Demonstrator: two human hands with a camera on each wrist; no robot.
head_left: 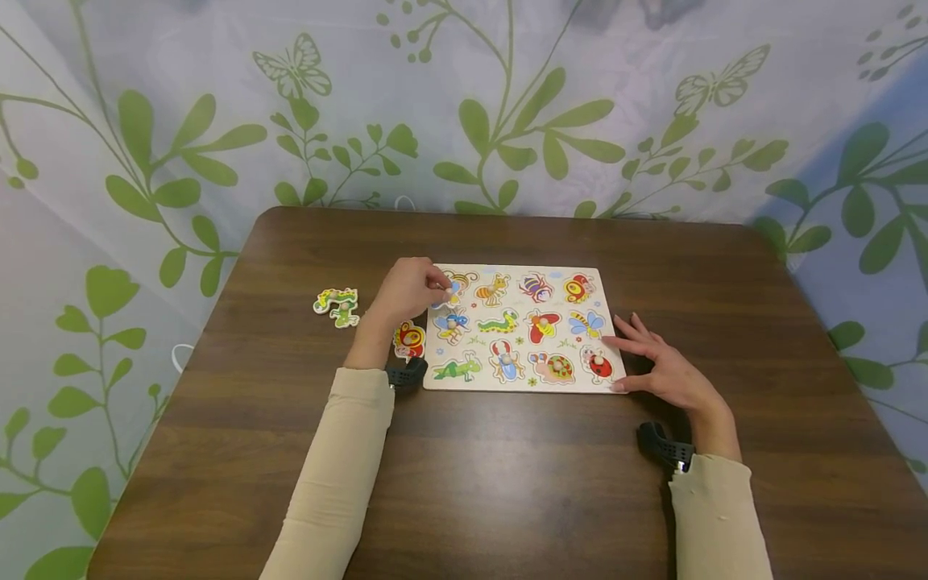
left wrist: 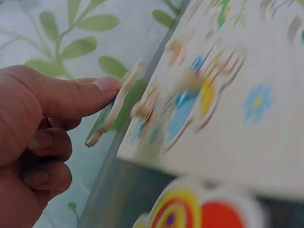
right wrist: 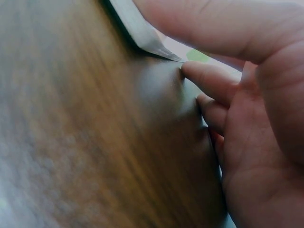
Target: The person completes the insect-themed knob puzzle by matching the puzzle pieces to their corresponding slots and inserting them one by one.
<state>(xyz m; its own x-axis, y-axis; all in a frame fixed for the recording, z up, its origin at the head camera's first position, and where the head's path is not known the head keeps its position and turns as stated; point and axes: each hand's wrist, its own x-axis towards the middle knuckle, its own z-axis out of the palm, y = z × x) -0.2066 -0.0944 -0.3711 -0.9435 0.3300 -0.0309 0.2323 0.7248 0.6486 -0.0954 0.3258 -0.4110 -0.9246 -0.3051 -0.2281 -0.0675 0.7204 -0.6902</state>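
Indoor tabletop space, room type unclear, leaf-print cloth backdrop [head_left: 428,105], wood-grain table [head_left: 522,483]

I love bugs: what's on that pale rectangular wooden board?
Colourful bugs, including a round red ladybug and a blue beetle with red pincers. In the head view, the bare left hand hides a bit of the board at upper left.

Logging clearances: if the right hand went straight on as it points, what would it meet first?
The wooden insect puzzle board: the right hand is at its right edge in the head view, apparently touching it. Whether it would push that edge or slide over it is unclear.
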